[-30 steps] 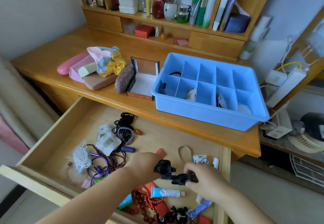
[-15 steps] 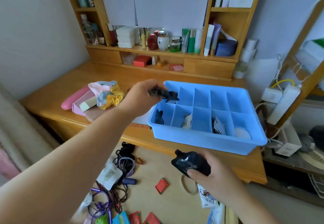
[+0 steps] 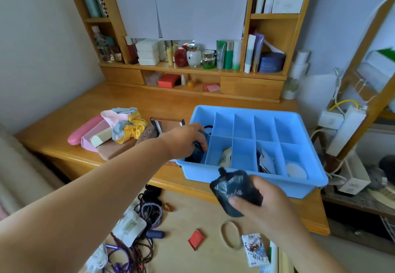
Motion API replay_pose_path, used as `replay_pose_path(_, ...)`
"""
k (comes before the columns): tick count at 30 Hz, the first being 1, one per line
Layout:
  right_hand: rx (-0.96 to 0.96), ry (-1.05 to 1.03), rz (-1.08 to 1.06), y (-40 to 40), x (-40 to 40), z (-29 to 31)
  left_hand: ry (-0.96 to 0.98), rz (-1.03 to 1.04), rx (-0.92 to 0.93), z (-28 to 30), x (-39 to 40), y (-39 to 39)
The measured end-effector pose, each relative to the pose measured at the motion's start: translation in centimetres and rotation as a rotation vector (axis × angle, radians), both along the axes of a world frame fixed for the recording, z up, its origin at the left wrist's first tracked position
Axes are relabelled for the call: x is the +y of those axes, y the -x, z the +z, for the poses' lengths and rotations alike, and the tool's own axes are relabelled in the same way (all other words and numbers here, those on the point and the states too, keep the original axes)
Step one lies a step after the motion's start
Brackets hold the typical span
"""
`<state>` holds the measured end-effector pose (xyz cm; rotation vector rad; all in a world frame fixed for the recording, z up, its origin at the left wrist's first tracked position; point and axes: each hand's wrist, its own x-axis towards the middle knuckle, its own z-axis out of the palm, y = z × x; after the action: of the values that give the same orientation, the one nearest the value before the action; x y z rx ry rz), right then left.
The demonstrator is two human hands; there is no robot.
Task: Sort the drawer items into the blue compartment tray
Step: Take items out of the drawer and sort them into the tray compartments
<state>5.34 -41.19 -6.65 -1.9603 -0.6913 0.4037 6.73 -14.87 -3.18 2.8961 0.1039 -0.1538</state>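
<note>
Left hand (image 3: 185, 139) in blue tray (image 3: 252, 178)

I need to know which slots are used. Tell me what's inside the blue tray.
The tray front row holds dark items under the left hand, packets, sachets, a white disc. The hand covers that slot's contents.

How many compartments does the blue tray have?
10 in the blue tray, in two rows of five: a far row and a near row. The left hand partly covers the near-left one.

Wooden desk (image 3: 64, 127), shelf hutch (image 3: 275, 37), pale wall (image 3: 38, 37).
</note>
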Motion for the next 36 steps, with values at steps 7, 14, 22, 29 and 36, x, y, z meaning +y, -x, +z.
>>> replay_pose_path(7,-0.135,-0.032,-0.217,-3.4,6.2,5.0,-0.046,-0.018,0.001,-0.3,0.1,0.7)
replay_pose_path(14,-0.334,0.331,-0.112,-5.4,12.3,4.5,0.055,0.039,-0.207,-1.6,0.3,1.4)
replay_pose_path(22,-0.457,0.580,-0.101,-5.1,15.6,2.8,-0.041,0.064,-0.237,-1.5,0.4,0.9)
replay_pose_path(29,-0.490,0.608,-0.066,-4.9,15.5,1.7,0.202,0.093,-0.309,-1.8,0.3,1.7)
replay_pose_path(36,-0.473,0.613,-0.024,-5.6,14.6,2.6,0.243,0.189,-0.516,-2.5,-0.4,4.9)
